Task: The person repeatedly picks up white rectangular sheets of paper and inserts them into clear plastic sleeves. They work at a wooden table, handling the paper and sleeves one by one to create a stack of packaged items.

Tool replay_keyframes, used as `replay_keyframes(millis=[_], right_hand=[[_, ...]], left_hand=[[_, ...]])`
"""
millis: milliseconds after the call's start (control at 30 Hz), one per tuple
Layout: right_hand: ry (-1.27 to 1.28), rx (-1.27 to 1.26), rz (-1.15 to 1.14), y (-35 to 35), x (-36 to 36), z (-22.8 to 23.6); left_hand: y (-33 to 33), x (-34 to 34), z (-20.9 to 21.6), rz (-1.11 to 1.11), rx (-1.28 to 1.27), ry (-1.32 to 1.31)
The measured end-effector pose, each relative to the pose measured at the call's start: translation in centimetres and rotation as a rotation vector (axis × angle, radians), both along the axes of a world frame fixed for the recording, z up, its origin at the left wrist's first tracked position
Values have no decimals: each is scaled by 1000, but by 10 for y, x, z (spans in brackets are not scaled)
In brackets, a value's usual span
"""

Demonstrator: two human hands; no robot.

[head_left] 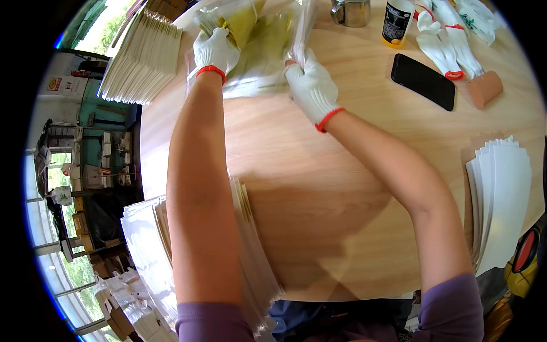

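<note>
At the far side of the table, my left hand, in a white knit glove with a red cuff, is closed on a clear plastic bag with yellow-green material showing in or under it. My right hand, gloved the same way, pinches the bag's right edge, thumb against the fingers. The bag is smeared by motion, so I cannot tell whether the yellow-green material is inside it. A stack of white sheets or envelopes stands just left of my left hand.
Right of my hands lie a black phone, spare white gloves, a drink cup, a metal mug and a brown block. White sheets are stacked at the right edge. Plastic-sleeved sheets lie under my left forearm.
</note>
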State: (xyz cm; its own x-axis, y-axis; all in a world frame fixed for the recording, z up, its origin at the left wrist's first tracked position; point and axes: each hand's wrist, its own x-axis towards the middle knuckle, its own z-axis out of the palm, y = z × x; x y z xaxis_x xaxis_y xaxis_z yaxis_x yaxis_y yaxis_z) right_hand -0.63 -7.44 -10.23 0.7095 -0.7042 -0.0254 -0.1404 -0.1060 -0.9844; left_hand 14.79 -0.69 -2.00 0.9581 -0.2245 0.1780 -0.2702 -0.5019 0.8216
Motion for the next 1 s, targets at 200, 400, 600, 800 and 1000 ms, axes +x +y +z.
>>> replay_keyframes(millis=[200, 400, 600, 800, 1000], right_hand=[[4, 234, -33, 29, -74, 9], [29, 399, -155, 49, -157, 21], [-106, 418, -370, 63, -238, 10], [-118, 620, -439, 98, -310, 35], [-200, 483, -498, 107, -353, 10]], left_hand=[[-8, -8, -8, -119, -203, -39], [-16, -32, -16, -197, 404, -453], [-38, -82, -35, -493, 746, -617], [-22, -137, -51, -393, 621, -431], [32, -270, -4, -239, -509, 275]])
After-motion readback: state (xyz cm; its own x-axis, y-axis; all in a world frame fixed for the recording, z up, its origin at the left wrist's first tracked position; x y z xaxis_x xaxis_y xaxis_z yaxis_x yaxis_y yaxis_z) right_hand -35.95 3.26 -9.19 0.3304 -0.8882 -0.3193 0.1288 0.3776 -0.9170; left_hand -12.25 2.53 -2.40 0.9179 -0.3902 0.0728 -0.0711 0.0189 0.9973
